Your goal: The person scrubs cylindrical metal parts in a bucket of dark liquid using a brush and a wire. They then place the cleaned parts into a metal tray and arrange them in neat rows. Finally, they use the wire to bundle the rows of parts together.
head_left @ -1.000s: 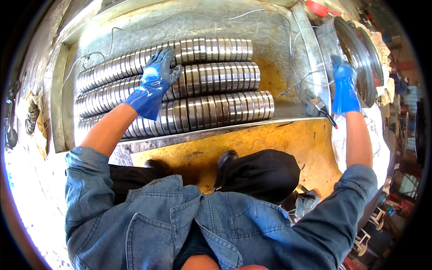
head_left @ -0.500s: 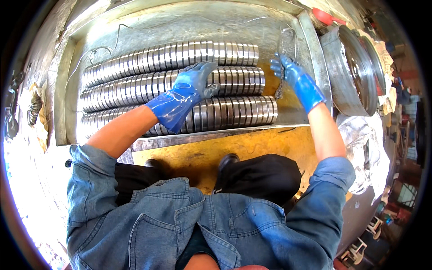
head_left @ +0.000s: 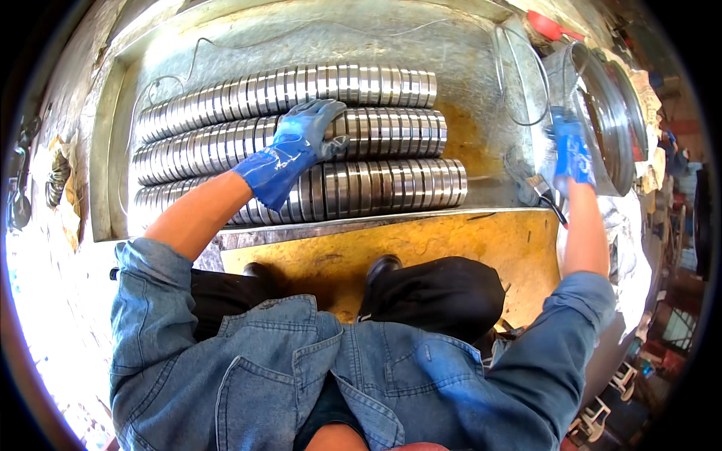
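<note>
Three long rows of shiny metal rings lie side by side in a shallow metal tray (head_left: 481, 203): a far row (head_left: 376, 86), a middle row (head_left: 391, 133) and a near row (head_left: 398, 184). My left hand (head_left: 304, 135), in a blue rubber glove, rests on the middle row with its thumb spread from the fingers. Out at the tray's right edge is my right hand (head_left: 569, 150), gloved the same way. Its fingers are blurred against grey wire-like strands, so what they hold is unclear. Close by it, a wire loop (head_left: 547, 90) reaches over the tray's right corner.
A paintbrush (head_left: 543, 194) with a dark handle lies at the tray's near right corner. Right of the tray stands a round metal drum (head_left: 613, 128), with a red scoop (head_left: 547, 26) behind. White plastic sheeting (head_left: 628, 248) lies nearer me. A thin wire (head_left: 197, 56) trails along the tray's far side.
My right hand has swung right, from over the tray to its right edge, and the wire loop has shifted right too. My left hand has slid slightly left along the middle row.
</note>
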`<action>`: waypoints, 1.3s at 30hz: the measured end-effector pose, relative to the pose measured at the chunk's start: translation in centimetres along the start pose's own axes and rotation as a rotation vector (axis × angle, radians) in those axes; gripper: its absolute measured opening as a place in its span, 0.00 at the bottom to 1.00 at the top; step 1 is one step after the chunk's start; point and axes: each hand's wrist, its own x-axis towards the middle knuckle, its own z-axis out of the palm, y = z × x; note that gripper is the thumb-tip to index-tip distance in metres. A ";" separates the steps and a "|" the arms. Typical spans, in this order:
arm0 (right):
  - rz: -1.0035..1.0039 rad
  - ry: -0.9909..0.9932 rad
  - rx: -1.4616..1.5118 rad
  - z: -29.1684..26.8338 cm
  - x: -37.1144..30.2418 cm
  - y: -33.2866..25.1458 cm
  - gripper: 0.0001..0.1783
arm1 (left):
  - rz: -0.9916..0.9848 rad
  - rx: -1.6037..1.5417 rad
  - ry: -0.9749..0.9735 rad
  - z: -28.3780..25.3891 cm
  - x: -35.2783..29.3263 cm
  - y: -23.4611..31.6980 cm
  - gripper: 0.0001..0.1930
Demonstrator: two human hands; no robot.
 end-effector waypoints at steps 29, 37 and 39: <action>-0.621 -0.570 -0.714 14.3 -6.3 -2.2 0.11 | -0.118 -0.012 -0.084 0.4 -0.8 -3.3 0.37; -0.794 -0.585 -1.102 13.0 -6.3 -8.3 0.21 | -0.075 -0.076 -0.056 -0.5 -0.8 -2.3 0.33; -0.798 -0.559 -1.153 11.4 -5.6 -7.1 0.22 | -0.037 -0.045 -0.050 -0.6 -0.3 -1.6 0.33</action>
